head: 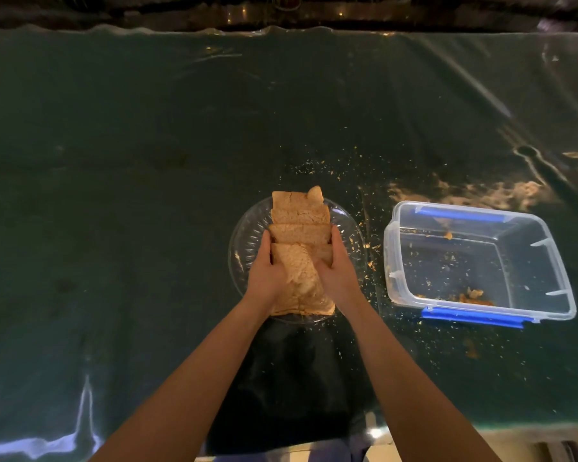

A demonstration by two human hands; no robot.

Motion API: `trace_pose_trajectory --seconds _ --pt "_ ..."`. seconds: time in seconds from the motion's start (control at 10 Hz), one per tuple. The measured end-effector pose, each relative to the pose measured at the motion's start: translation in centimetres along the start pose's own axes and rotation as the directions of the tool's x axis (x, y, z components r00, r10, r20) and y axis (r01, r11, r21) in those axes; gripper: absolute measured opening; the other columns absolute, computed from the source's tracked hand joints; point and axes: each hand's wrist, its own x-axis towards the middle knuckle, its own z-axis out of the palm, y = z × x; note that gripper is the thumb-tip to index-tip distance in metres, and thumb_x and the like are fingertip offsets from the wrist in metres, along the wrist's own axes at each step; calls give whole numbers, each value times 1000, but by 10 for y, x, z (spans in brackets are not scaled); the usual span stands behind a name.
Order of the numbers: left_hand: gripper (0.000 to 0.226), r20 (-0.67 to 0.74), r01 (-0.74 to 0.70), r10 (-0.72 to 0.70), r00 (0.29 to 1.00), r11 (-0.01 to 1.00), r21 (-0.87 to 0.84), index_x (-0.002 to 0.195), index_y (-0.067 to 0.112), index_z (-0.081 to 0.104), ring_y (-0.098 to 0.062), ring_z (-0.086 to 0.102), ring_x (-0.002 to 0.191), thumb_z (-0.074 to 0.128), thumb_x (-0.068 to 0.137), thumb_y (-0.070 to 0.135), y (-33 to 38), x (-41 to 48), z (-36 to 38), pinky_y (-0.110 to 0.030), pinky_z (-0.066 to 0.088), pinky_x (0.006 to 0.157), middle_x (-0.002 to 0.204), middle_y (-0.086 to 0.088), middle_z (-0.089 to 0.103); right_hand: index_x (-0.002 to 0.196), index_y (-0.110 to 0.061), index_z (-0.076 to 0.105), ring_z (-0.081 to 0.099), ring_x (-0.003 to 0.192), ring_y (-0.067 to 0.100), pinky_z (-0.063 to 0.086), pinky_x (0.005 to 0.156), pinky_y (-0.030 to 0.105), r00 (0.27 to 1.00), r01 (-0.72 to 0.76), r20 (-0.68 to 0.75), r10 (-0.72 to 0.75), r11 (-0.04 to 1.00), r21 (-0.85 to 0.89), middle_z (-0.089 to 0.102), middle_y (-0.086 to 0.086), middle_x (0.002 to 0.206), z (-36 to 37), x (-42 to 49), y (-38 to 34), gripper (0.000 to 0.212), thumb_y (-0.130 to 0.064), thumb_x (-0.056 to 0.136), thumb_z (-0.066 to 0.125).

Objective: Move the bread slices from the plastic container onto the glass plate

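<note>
Several brown bread slices [299, 225] lie overlapping in a row across the round glass plate [244, 235] at the table's centre. My left hand [264, 271] presses against the left side of the nearest slices and my right hand [337, 265] against their right side, so both hands grip the stack between them. The clear plastic container [481, 261] with blue clips stands to the right of the plate. It holds only crumbs and a few small bread scraps.
The table is covered with a dark green cloth under shiny clear plastic [147, 161]. Bread crumbs [331, 161] are scattered around the plate and container. The table's near edge runs along the bottom of the view.
</note>
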Motion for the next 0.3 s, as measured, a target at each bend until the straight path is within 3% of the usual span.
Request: trace_pose_trajectory --seconds 0.1,0.2,0.3 --pt "62 6 3 -3 1000 1000 3 145 42 20 -23 50 125 46 91 25 1 0 1 -47 44 104 143 0 47 149 -17 10 38 125 8 36 101 9 1000 -24 4 24 1000 2 34 -3 143 0 2 1 70 -7 91 48" --pt "67 19 27 -27 999 1000 -6 145 41 19 -26 51 123 46 89 16 2 -4 0 -48 46 101 141 -2 49 149 -17 10 44 129 24 43 105 39 998 -60 1 60 998 -20 31 7 151 -2 2 -2 72 -5 90 48" --pt "76 12 9 -9 1000 999 35 147 38 18 -26 52 121 47 83 8 7 -7 -3 -47 47 100 140 -4 50 148 -14 16 46 117 13 41 94 12 998 -51 -25 49 998 -47 38 7 145 -2 1 -7 70 -7 88 52"
